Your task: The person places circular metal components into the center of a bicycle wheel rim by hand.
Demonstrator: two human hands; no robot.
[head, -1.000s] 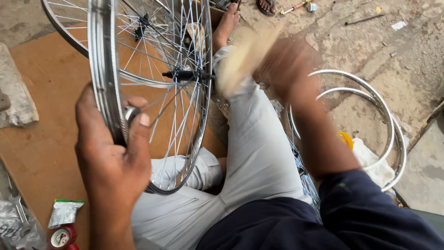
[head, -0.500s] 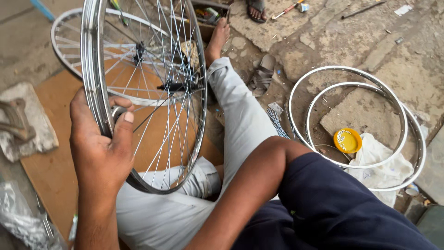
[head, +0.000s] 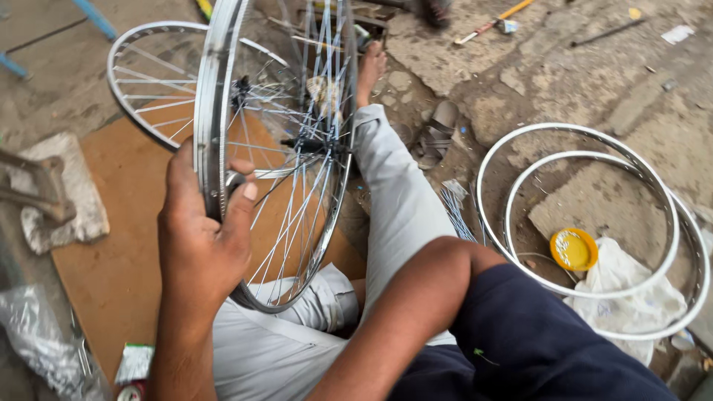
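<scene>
Spoked wheel [head: 286, 148] – left hand [head: 200, 238] grips rim – green packet [head: 135, 362] below.

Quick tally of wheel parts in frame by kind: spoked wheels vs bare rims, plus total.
Spoked wheels: 2, one upright gripped by the left hand at its rim, one lying flat behind it
Bare rims: 2, overlapping on the ground at right
Total: 4
</scene>
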